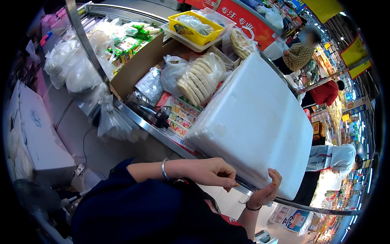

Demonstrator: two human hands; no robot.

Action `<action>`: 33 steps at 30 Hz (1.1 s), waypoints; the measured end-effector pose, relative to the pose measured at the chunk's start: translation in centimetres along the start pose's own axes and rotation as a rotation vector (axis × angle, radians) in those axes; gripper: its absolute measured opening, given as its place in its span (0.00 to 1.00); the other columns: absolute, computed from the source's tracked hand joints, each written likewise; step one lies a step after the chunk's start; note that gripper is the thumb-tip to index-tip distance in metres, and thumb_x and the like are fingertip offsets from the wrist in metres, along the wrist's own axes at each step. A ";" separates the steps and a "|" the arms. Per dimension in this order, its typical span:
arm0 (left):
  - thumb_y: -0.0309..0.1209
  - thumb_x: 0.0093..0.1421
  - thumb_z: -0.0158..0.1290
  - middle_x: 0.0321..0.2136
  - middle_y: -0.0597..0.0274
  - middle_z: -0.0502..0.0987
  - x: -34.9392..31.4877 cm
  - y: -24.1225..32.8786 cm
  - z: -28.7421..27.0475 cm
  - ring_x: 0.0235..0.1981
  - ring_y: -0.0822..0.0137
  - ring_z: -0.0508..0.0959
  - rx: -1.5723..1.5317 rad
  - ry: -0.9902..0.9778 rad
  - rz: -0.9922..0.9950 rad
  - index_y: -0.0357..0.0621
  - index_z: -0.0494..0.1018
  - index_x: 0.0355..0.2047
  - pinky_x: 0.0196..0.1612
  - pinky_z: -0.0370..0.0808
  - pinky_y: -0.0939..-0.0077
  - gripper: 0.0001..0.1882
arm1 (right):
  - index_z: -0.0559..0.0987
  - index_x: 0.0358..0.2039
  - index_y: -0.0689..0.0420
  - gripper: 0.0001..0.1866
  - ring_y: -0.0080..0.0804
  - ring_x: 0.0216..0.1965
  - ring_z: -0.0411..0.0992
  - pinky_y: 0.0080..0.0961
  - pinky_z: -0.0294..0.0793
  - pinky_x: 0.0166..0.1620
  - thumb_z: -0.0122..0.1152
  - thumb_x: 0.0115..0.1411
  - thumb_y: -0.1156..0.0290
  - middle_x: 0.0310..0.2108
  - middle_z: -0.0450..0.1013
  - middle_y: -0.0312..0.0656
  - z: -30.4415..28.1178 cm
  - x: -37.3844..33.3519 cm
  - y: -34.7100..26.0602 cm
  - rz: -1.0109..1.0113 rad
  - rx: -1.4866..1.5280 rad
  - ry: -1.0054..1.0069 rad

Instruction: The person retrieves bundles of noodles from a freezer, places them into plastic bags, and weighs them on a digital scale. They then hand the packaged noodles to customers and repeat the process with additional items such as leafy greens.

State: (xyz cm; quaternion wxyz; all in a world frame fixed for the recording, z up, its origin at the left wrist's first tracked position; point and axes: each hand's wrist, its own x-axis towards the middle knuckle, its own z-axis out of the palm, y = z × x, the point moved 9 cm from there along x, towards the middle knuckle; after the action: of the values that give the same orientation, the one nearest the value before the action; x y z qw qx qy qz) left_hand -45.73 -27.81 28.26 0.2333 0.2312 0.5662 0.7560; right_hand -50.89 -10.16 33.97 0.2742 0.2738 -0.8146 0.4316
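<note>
My left hand, with a silver bangle at its wrist, hovers by the near edge of a big white foam box. Its fingers are loosely curled, and nothing shows in them. My right hand, a thin dark band round its wrist, is raised at the box's near right corner. Its fingers are apart and slightly bent, with nothing visible in them; I cannot tell whether they touch the foam. Left of the box, flat round breads in a clear bag lie above a printed picture sheet.
A metal counter rail runs in front of me. Plastic bags hang at the left, near green packets. A yellow basket stands at the back. A white chest is at far left. Several people are beyond the counter.
</note>
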 end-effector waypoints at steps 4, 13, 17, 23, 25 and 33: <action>0.34 0.65 0.50 0.26 0.64 0.77 -1.1 -1.0 -1.9 0.34 0.75 0.76 -0.088 0.032 0.045 0.36 0.72 0.27 0.42 0.72 0.76 0.13 | 0.76 0.42 0.66 0.17 0.48 0.46 0.69 0.40 0.65 0.53 0.42 0.63 0.69 0.44 0.73 0.52 6.7 1.3 -2.2 -0.146 -0.410 -0.198; 0.33 0.64 0.53 0.22 0.65 0.73 -2.7 -0.5 -4.3 0.28 0.76 0.73 -0.178 0.059 0.154 0.40 0.64 0.20 0.34 0.69 0.79 0.17 | 0.76 0.43 0.66 0.17 0.46 0.48 0.69 0.39 0.63 0.54 0.41 0.63 0.71 0.47 0.73 0.51 7.8 0.6 -2.7 -0.217 -0.534 -0.106; 0.33 0.63 0.54 0.20 0.66 0.69 -3.4 -1.1 -4.6 0.28 0.77 0.71 -0.166 0.122 0.159 0.42 0.56 0.17 0.30 0.67 0.78 0.22 | 0.76 0.41 0.66 0.16 0.48 0.47 0.69 0.40 0.65 0.52 0.41 0.61 0.72 0.46 0.74 0.52 7.9 0.3 -2.8 -0.213 -0.542 -0.064; 0.32 0.63 0.54 0.19 0.67 0.66 -4.4 -3.9 -3.6 0.25 0.77 0.68 -0.138 0.161 0.104 0.41 0.53 0.16 0.30 0.67 0.79 0.24 | 0.76 0.42 0.67 0.16 0.46 0.47 0.70 0.38 0.63 0.54 0.41 0.62 0.73 0.47 0.74 0.52 7.9 0.2 -2.8 -0.235 -0.537 -0.041; 0.31 0.63 0.54 0.19 0.67 0.65 -5.2 -4.7 -3.7 0.25 0.77 0.68 -0.117 0.193 0.065 0.42 0.53 0.16 0.30 0.67 0.79 0.24 | 0.77 0.42 0.66 0.17 0.46 0.48 0.70 0.37 0.63 0.55 0.40 0.64 0.71 0.48 0.74 0.51 7.8 -0.3 -2.5 -0.235 -0.532 -0.041; 0.33 0.63 0.53 0.17 0.69 0.62 -6.4 -6.6 -3.7 0.23 0.79 0.66 -0.022 0.347 -0.076 0.42 0.54 0.15 0.27 0.64 0.78 0.24 | 0.76 0.45 0.64 0.18 0.46 0.54 0.68 0.38 0.60 0.57 0.40 0.64 0.70 0.50 0.73 0.49 7.0 -1.7 -2.1 -0.278 -0.515 -0.026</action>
State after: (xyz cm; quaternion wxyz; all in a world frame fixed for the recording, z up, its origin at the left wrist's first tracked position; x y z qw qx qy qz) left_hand -42.36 -32.84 20.46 0.1631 0.0731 0.5978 0.7814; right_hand -49.69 -16.75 30.63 0.3807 0.3095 -0.8556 0.1652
